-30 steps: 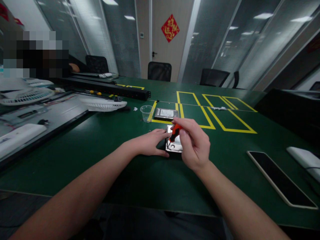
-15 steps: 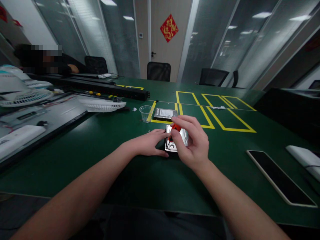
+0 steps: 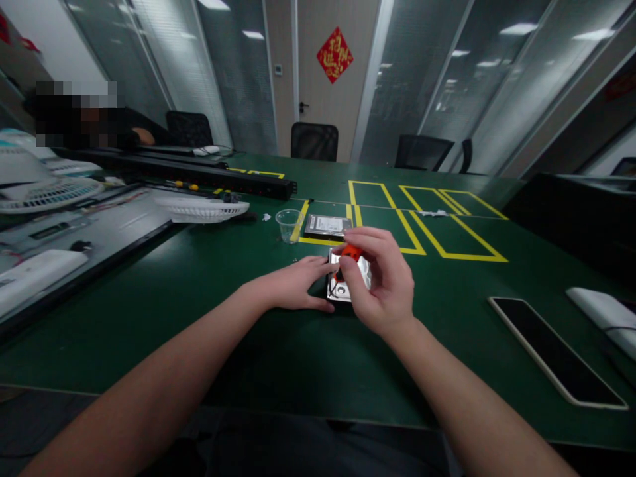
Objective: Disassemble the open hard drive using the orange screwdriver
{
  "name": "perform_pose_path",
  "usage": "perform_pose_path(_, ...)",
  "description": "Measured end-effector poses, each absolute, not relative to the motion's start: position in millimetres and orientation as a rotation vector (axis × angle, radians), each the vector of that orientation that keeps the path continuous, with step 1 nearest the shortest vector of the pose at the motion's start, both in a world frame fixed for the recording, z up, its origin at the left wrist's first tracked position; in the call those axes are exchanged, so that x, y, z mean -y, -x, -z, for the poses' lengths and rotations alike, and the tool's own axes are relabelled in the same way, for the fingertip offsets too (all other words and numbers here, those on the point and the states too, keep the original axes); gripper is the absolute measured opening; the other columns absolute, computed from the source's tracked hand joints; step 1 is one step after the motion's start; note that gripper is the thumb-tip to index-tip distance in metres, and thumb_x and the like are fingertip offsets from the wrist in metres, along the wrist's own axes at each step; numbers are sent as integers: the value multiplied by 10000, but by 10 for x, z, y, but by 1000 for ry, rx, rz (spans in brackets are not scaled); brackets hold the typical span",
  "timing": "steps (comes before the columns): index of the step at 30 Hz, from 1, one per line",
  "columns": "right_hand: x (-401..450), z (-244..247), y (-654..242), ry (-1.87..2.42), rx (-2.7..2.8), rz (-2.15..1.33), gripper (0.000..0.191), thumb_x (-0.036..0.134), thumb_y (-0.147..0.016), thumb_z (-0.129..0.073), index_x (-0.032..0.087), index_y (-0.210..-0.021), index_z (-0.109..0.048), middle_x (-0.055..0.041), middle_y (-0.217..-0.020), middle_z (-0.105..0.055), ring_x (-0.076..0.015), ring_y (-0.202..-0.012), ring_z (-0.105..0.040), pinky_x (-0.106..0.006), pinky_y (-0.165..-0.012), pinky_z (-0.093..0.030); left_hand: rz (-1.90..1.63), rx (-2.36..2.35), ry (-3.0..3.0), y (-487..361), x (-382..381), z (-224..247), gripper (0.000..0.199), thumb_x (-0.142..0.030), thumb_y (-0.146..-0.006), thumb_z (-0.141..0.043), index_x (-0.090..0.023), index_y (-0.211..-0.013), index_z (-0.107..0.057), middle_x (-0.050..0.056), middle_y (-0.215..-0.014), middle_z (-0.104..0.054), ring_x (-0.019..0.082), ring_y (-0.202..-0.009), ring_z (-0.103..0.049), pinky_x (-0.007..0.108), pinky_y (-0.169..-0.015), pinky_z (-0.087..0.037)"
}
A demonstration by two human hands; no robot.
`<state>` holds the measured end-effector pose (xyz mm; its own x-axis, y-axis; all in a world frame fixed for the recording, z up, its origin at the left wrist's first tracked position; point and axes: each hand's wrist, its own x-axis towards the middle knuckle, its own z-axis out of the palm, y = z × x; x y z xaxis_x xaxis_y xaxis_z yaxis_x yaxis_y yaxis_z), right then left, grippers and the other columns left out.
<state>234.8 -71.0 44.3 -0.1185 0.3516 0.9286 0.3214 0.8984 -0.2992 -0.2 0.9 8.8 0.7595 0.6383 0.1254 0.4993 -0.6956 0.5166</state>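
A silver hard drive (image 3: 342, 291) lies on the green table in front of me, partly covered by my hands. My left hand (image 3: 301, 285) grips its left side, the thumb at the near corner and the fingers toward the far edge. Pinched in my right hand (image 3: 385, 281) is a screwdriver (image 3: 351, 252) with a red-orange and black handle, tilted over the drive's top. Its shaft reaches down to the drive's left part; the tip's exact seat is too small to tell. Just beyond, a second hard drive (image 3: 328, 226) rests label up inside a yellow-taped outline.
A clear plastic cup (image 3: 289, 228) stands left of the second drive. Fan parts (image 3: 201, 209), a large metal panel (image 3: 124, 225) and a long black bar (image 3: 238, 182) fill the left side. A phone-like slab (image 3: 554, 351) lies at right. A person (image 3: 144, 136) sits at far left.
The right hand and screwdriver handle have shifted very slightly; the handle appears a little turned. My left hand keeps its hold on the drive. The whole view has moved a few pixels.
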Motion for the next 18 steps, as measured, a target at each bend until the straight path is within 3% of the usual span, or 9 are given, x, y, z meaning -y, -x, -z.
perform_pose_path(5,668,-422,-2353,517,1722,6,287,254,-1194,-862,309,-1475,-876,-118,-1342,-947,-319,-1218,-916,-523,-1067,-819,-379,-897,-2484,2,-15,-80,957,-617,-990,-1086,-263,-1801,-719,203,-1841,-728,518,-1785,-634,684,-1510,-519)
perform_pose_path(11,698,-441,-2361,488,1745,-66,398,211,-1287,-616,313,-1578,-868,-117,-1456,-955,-301,-1330,-929,-515,-1140,-808,-412,-853,-2482,-24,-11,-94,938,-565,-988,-1114,-271,-1784,-716,189,-1843,-735,516,-1782,-641,683,-1495,-542)
perform_pose_path(15,702,-425,-2366,532,1757,-68,400,212,-1278,-619,306,-1591,-849,-128,-1504,-948,-327,-1383,-926,-567,-1204,-802,-403,-855,-2489,-25,-8,-109,943,-578,-992,-1111,-271,-1787,-708,193,-1845,-730,514,-1779,-640,685,-1495,-540)
perform_pose_path(18,691,-385,-2358,527,1732,-90,364,236,-1268,-683,304,-1602,-811,-135,-1471,-933,-317,-1316,-946,-553,-1152,-815,-385,-866,-2488,-19,-8,-111,968,-576,-992,-1107,-263,-1811,-696,204,-1843,-729,516,-1782,-635,706,-1501,-529)
